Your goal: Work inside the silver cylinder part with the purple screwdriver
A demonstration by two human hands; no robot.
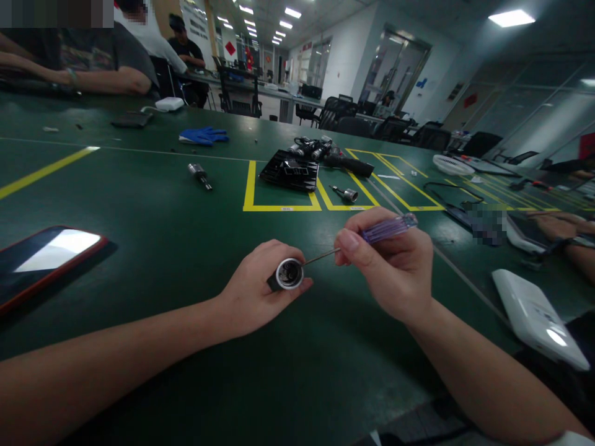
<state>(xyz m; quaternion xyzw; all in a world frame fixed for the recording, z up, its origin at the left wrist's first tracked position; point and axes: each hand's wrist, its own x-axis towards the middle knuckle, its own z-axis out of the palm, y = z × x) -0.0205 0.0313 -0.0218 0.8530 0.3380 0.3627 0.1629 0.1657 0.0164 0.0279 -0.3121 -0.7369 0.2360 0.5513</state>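
My left hand (260,279) is wrapped round a dark cylinder (289,274) with a silver rim, its open end turned toward me; the inside is dark with small parts I cannot make out. In my right hand (390,266) is a screwdriver (388,229) with a clear purple handle. Its thin metal shaft points left, and the tip reaches the cylinder's rim; whether it touches is unclear. Farther off on the green table (186,371) lie two small metal parts with thin stems, one at the left (199,174) and one inside the yellow markings (346,194).
Black plastic bags (289,171) and a pile of dark metal pieces (316,147) lie ahead. A blue glove (203,135) is at the back, a phone (46,260) at the left, a white device (539,316) at the right. Other people sit at the far left and right.
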